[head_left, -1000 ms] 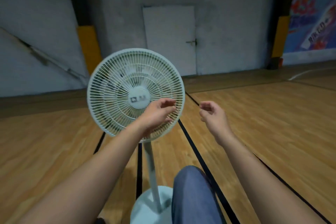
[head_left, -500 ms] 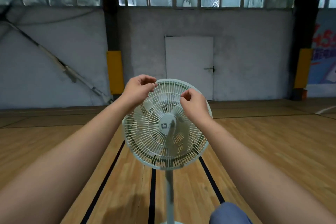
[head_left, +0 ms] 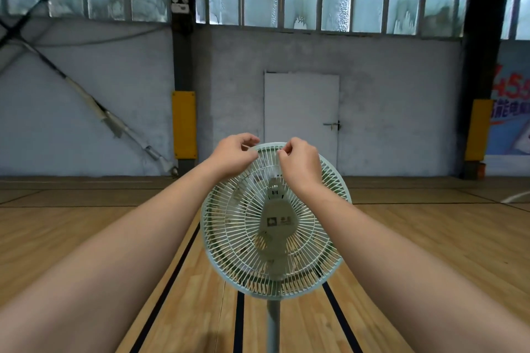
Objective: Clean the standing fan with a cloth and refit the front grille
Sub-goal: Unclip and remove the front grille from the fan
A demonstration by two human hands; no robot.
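While the standing fan stands upright on the wooden floor, its front grille is pinched at the top rim by curled fingers of the left hand and right hand.

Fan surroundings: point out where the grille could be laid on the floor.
Bare wooden floor lies left of the fan, beyond the black lines; likewise on the right. Crowded: the fan's top rim, where the left hand and right hand grip it.
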